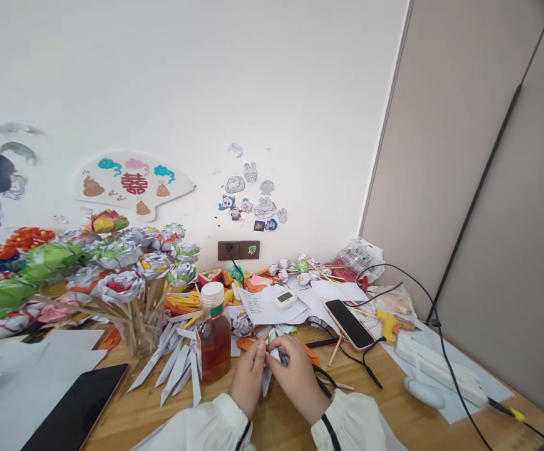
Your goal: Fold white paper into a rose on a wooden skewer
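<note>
My left hand (248, 374) and my right hand (297, 374) meet in front of me, low over the wooden table. Between their closed fingertips is a small piece of folded paper (271, 338), white with a little green; its shape is mostly hidden by the fingers. Just left of my left hand stands a bottle (214, 343) of amber liquid with a white cap. Folded white paper strips (176, 371) lie beyond the bottle's left side. Orange paper and crumpled white paper lie close behind my hands.
Paper flowers on sticks (120, 287) fill the left, by a black tablet (77, 410). On the right lie a phone (350, 324), a yellow glue gun (387, 326), a white power strip (441, 366) and loose black cables. A white timer (285, 300) rests on paper sheets behind my hands.
</note>
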`<move>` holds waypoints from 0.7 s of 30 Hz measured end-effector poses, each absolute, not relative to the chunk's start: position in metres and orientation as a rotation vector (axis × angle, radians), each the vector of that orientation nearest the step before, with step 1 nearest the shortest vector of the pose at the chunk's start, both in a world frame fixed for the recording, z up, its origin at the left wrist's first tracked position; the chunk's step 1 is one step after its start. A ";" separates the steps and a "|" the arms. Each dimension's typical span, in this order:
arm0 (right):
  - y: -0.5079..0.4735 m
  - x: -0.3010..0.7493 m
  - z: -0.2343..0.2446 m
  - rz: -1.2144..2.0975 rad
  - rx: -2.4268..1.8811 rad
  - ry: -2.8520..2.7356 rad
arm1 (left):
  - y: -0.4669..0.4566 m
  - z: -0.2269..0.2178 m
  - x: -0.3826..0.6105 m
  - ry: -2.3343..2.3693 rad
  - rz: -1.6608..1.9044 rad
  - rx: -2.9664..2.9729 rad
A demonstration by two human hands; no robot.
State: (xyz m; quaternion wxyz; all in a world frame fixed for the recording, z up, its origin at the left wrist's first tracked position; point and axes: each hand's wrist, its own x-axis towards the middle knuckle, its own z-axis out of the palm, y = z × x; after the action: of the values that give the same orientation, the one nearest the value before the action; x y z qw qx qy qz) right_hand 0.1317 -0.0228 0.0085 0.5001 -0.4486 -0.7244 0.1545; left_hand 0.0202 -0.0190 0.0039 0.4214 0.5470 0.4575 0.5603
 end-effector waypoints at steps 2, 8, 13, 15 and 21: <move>-0.023 0.131 0.009 0.380 -1.079 -1.736 | -0.020 0.004 0.021 1.145 1.420 1.366; -0.024 0.130 0.008 0.412 -1.059 -1.700 | -0.023 0.006 0.024 1.111 1.452 1.372; -0.023 0.130 0.009 0.436 -1.047 -1.689 | -0.023 0.004 0.024 1.100 1.480 1.348; -0.023 0.130 0.009 0.440 -1.040 -1.681 | -0.024 0.004 0.023 1.100 1.494 1.330; -0.023 0.133 0.010 0.463 -1.022 -1.649 | -0.026 0.010 0.023 1.079 1.484 1.248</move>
State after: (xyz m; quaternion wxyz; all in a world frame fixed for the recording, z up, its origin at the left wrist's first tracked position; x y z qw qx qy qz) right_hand 0.1331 -0.0225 0.0099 0.5425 -0.4303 -0.6947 0.1948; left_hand 0.0227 -0.0261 0.0098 0.4452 0.5036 0.4356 0.5987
